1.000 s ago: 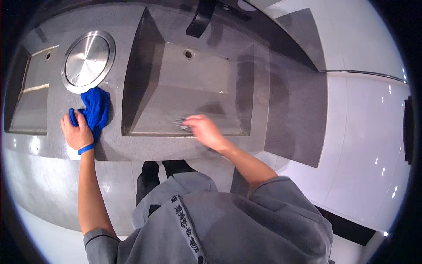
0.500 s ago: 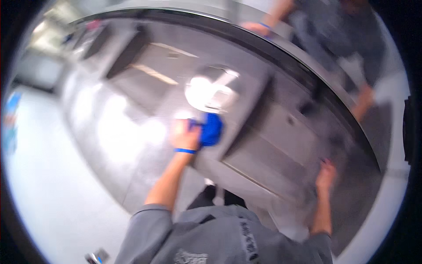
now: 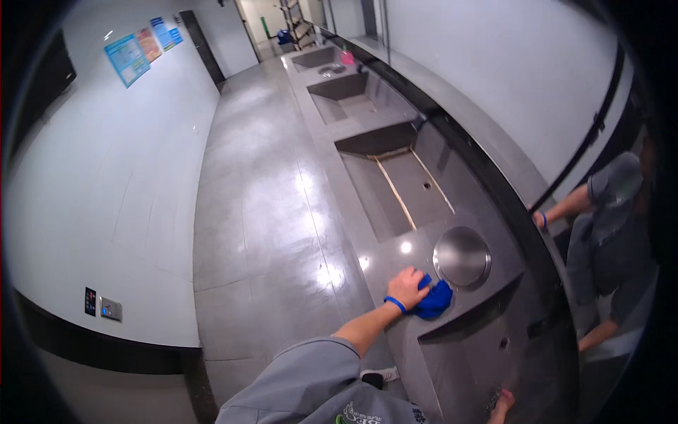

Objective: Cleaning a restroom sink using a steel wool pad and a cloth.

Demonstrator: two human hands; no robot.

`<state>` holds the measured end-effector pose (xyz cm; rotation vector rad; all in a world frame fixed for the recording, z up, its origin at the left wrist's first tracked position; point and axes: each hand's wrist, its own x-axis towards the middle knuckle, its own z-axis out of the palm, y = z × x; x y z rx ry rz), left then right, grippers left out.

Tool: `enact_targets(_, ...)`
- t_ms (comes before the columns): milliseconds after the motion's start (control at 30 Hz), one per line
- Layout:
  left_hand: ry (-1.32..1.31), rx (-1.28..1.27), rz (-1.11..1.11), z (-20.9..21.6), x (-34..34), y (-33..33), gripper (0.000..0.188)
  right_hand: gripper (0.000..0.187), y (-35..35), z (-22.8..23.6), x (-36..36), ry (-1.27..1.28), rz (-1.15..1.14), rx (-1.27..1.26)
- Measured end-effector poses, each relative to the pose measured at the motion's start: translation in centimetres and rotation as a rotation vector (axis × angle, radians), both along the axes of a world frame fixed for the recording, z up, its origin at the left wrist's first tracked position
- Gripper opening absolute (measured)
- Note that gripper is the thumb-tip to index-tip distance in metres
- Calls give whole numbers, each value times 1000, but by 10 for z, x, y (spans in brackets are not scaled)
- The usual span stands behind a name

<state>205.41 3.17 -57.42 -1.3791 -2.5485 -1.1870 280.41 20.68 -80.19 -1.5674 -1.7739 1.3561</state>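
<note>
My left hand [image 3: 407, 288], with a blue band at the wrist, is closed on a crumpled blue cloth [image 3: 433, 300]. It presses the cloth onto the grey stone counter, between the front edge and a round metal lid [image 3: 461, 257] set into the top. Low in the view, my right hand [image 3: 503, 404] hangs over the nearest sink basin [image 3: 466, 353], its fingers drawn together. A small dark speckled thing [image 3: 492, 400] shows beside those fingers; its kind is too unclear to tell.
Several sunken basins run away along the counter, the closest far one [image 3: 385, 187] with pale strips along its edges. A pink bottle [image 3: 347, 56] stands at the far end. A mirror [image 3: 494, 56] lines the right side. Left are a shiny tiled floor [image 3: 261, 212] and a white wall [image 3: 120, 184].
The view has swung left along the row of sinks and sharpened. My left hand still holds the blue cloth on the counter beside the metal lid. My right hand now sits lower in view.
</note>
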Motion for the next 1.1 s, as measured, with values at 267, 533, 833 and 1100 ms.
enact_targets(267, -597, -176, -93, -13, -38, -25, 40, 28, -100, 194, -243, 273, -584, -54)
enact_targets(533, -2303, 499, -476, 60, -126, -179, 51, 17, -198, 244, -380, 148, -573, -160)
enact_targets(833, -1806, 1045, 107, -26, -272, -472, 47, 37, -152, 265, -604, 290, -158, 27)
enact_targets(1100, -1178, 1246, 613, -33, -269, -567, 47, 36, -133, 274, -851, 309, 127, 7)
